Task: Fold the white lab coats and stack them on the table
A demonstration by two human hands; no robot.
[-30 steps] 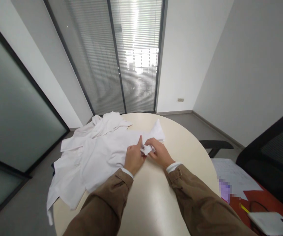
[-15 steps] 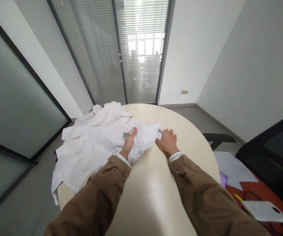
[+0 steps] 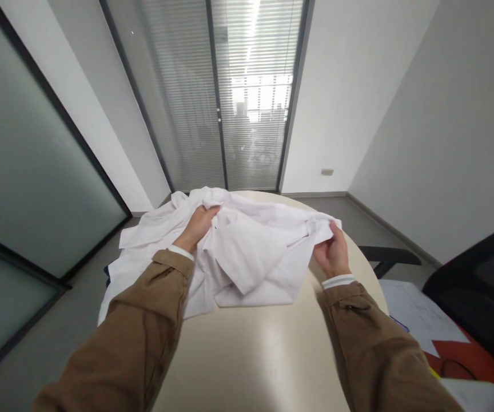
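A white cloth garment (image 3: pixel 259 246), perhaps a shirt or coat, is stretched between my hands above the round table (image 3: pixel 247 355). My left hand (image 3: pixel 199 225) grips its upper edge left of centre, the fingers hidden under the fabric. At the far right corner, my right hand (image 3: pixel 333 252) pinches the cloth with the thumb on top. Folds hang down from between the hands to the table top. More white fabric (image 3: pixel 144 234) lies heaped beyond and left of my left hand, reaching the table's left edge; whether it is the same garment I cannot tell.
To the right stands a black chair (image 3: pixel 482 286) with an armrest (image 3: pixel 390 254) close to the table edge. Papers (image 3: pixel 422 309) and a white device (image 3: pixel 474 395) lie on a red surface beside it. A glass door with blinds (image 3: pixel 251 143) is behind the table.
My right hand has moved right and taken hold of a corner of the garment. My left hand has shifted left and up, and the bunched cloth is now spread out between them.
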